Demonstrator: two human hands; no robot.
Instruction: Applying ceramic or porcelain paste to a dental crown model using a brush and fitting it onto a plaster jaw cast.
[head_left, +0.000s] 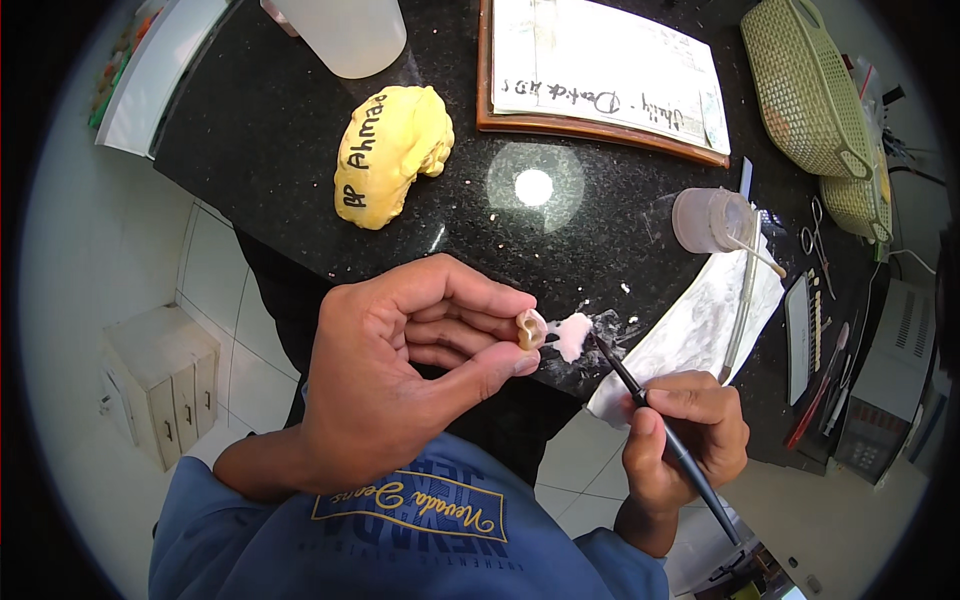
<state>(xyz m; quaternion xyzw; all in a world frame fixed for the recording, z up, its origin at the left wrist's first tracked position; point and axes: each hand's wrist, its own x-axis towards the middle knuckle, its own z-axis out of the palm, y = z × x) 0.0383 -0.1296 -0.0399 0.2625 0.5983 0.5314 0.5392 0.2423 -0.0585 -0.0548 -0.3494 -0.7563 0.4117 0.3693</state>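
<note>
My left hand pinches a small tan and whitish piece, like a dental crown or mould, between thumb and fingertips near the counter's front edge. My right hand grips a slim black brush-like tool, its tip pointing at a pale pink pile of powder or paste just right of the piece. Whether the tip touches the pile I cannot tell. A white sheet lies beside my right hand, and a small clear jar with a thin stick stands behind it.
On the black counter are a yellow lump, a translucent jug, a wooden-edged board with paper, baskets, scissors, several small tools and a grey device. A small cabinet stands at lower left.
</note>
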